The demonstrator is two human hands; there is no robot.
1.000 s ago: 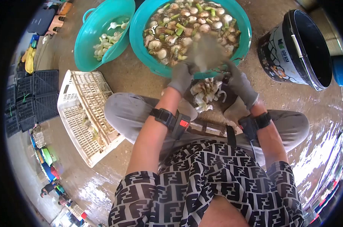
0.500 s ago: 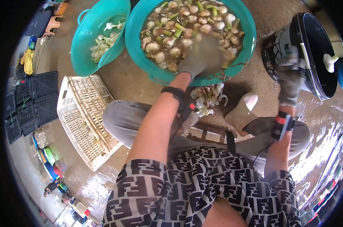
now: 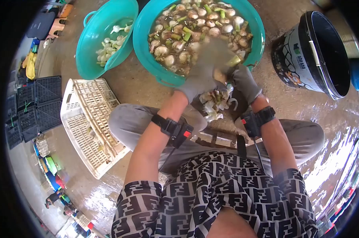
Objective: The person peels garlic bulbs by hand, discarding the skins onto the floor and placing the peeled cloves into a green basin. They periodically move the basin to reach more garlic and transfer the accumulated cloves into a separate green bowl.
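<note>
My left hand (image 3: 200, 82), in a grey glove, is closed around a brownish garlic bulb (image 3: 220, 75) at the near rim of a teal tub (image 3: 139, 49). A thick pale-green stem (image 3: 233, 60) sticks out past the fingers, which are partly blurred. My right hand (image 3: 246, 83), gloved too, has its fingers curled against the same bulb from the right. Many unpeeled garlic bulbs (image 3: 161, 51) float in the tub's murky water. Below my hands, a heap of wet peelings (image 3: 216, 104) lies on the floor.
A teal basin (image 3: 84, 55) at the upper left holds several clean white bulbs (image 3: 108, 49). A black bucket (image 3: 300, 55) stands to the right, a white plastic crate (image 3: 78, 127) to the left. Black crates (image 3: 46, 93) lie farther left. The floor (image 3: 262, 35) is wet.
My right hand has come from beside the black bucket to meet my left. A white bulb seen in midair at the bucket is out of sight. My left hand has drawn back to the tub's near rim.
</note>
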